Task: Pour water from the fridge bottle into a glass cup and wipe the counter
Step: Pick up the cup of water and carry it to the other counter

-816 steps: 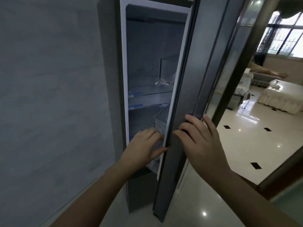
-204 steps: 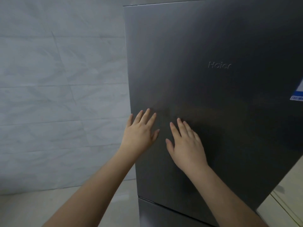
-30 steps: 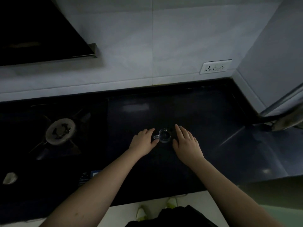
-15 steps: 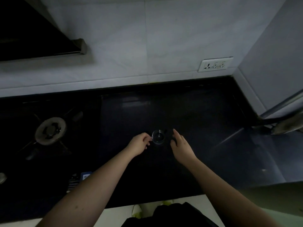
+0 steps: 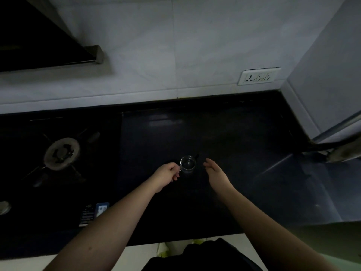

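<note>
Looking down from the head view, I see the glass cup point(image 5: 188, 163) standing upright on the dark counter point(image 5: 234, 153), between my two hands; it sits to the right of the gas burner point(image 5: 62, 154) and well apart from the wall socket point(image 5: 258, 76). My left hand point(image 5: 167, 175) has its fingers curled, and the fingertips pinch the small handle on the left side of the cup; my right hand point(image 5: 214, 170) is relaxed with loose fingers, just beside the cup on its right, not touching it as far as I can tell. Whether the cup contains water I cannot say with certainty; the glass is clear and the light is weak. No bottle and no cloth appear anywhere in this view.

I judge that the step in hand is the handling of the cup by its handle; since no bottle is visible, I cannot tell if the pouring is done or not. If it is done, the next move calls for a cloth to wipe the counter; the cup should be kept upright and lifted slowly, because the pinch on the handle is small.
</note>
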Demonstrator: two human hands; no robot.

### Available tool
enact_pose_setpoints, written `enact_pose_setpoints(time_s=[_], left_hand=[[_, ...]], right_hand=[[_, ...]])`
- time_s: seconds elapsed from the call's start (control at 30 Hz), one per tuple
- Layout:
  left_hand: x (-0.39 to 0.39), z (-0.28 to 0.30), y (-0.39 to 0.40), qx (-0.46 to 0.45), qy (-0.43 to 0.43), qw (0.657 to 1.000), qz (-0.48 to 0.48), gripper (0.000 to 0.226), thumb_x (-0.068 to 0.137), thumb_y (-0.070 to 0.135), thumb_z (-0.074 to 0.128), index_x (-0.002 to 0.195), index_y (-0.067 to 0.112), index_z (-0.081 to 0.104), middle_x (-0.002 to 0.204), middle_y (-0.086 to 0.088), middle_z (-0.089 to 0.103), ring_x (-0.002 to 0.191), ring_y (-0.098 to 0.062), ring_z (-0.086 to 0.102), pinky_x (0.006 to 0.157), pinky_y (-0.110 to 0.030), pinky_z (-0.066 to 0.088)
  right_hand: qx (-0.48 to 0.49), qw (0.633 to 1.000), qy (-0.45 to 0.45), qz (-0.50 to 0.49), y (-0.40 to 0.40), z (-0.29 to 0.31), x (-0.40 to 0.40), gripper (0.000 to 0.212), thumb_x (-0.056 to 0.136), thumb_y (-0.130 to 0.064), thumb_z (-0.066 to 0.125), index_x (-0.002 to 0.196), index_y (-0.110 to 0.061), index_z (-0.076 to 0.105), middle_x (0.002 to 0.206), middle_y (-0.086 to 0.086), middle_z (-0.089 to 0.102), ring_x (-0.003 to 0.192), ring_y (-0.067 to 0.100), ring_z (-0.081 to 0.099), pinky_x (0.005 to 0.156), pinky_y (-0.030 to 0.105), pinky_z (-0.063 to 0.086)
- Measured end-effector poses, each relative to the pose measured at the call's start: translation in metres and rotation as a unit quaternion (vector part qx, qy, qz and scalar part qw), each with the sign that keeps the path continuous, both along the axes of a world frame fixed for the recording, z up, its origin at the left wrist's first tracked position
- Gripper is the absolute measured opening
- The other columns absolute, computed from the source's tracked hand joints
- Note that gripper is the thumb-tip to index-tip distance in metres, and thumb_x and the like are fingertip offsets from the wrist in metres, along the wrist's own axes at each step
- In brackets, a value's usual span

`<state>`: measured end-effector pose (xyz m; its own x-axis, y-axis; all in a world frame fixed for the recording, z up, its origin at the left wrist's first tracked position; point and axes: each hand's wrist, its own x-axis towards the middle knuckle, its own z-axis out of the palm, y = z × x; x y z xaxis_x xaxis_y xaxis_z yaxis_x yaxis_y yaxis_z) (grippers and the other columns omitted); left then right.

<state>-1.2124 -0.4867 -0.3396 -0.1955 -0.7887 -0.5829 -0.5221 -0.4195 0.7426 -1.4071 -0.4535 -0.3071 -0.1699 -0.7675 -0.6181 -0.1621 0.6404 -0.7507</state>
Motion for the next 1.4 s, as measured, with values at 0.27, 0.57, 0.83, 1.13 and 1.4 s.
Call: enact_pose_setpoints(time_s=[0.27, 0.57, 0.83, 1.13, 1.4], left_hand=[[-0.003, 0.018, 0.007, -0.018, 0.048, 0.998, 0.036, 0.031, 0.105, 0.016, 0.04, 0.082, 0.02, 0.06, 0.08, 0.001, 0.064, 0.07, -0.008, 0.056, 0.065, -0.022, 0.044], [-0.006, 0.057, 0.017, -0.06, 0.076, 0.994, 0.054, 0.03, 0.104, 0.02, 0.043, 0.081, 0.02, 0.062, 0.075, 0.004, 0.063, 0.064, -0.004, 0.055, 0.062, -0.02, 0.043], [-0.004, 0.077, 0.028, -0.068, 0.101, 0.991, 0.057, 0.03, 0.103, 0.019, 0.044, 0.08, 0.017, 0.061, 0.073, 0.005, 0.063, 0.067, -0.008, 0.055, 0.061, -0.02, 0.043], [0.001, 0.081, 0.034, -0.089, 0.089, 0.99, 0.071, 0.03, 0.103, 0.018, 0.045, 0.078, 0.018, 0.061, 0.071, 0.006, 0.063, 0.066, -0.007, 0.055, 0.06, -0.02, 0.043], [-0.001, 0.08, 0.035, -0.073, 0.087, 0.99, 0.085, 0.031, 0.104, 0.017, 0.044, 0.078, 0.017, 0.061, 0.072, 0.004, 0.062, 0.065, -0.006, 0.054, 0.061, -0.02, 0.043]], right_hand=[[0.018, 0.996, -0.086, -0.021, 0.001, -0.001, -0.003, 0.04, 0.099, -0.007, 0.042, 0.135, -0.019, 0.053, 0.136, 0.002, 0.055, 0.131, 0.02, 0.047, 0.114, 0.04, 0.033], [-0.074, 0.982, -0.171, 0.011, 0.0, 0.028, -0.015, 0.034, 0.102, -0.011, 0.041, 0.136, -0.009, 0.049, 0.136, 0.009, 0.053, 0.129, 0.024, 0.048, 0.11, 0.035, 0.035], [-0.074, 0.978, -0.189, 0.052, 0.002, 0.048, -0.012, 0.022, 0.101, -0.01, 0.044, 0.111, -0.019, 0.062, 0.114, 0.001, 0.064, 0.112, 0.017, 0.058, 0.104, 0.034, 0.042], [-0.037, 0.979, -0.2, 0.023, -0.002, 0.045, -0.004, 0.027, 0.1, -0.007, 0.045, 0.122, -0.013, 0.06, 0.117, 0.007, 0.069, 0.107, 0.017, 0.066, 0.098, 0.033, 0.049], [0.021, 0.972, -0.233, -0.022, -0.008, 0.059, 0.002, 0.026, 0.099, -0.008, 0.047, 0.123, -0.009, 0.057, 0.115, 0.006, 0.067, 0.109, 0.019, 0.063, 0.098, 0.035, 0.048]])
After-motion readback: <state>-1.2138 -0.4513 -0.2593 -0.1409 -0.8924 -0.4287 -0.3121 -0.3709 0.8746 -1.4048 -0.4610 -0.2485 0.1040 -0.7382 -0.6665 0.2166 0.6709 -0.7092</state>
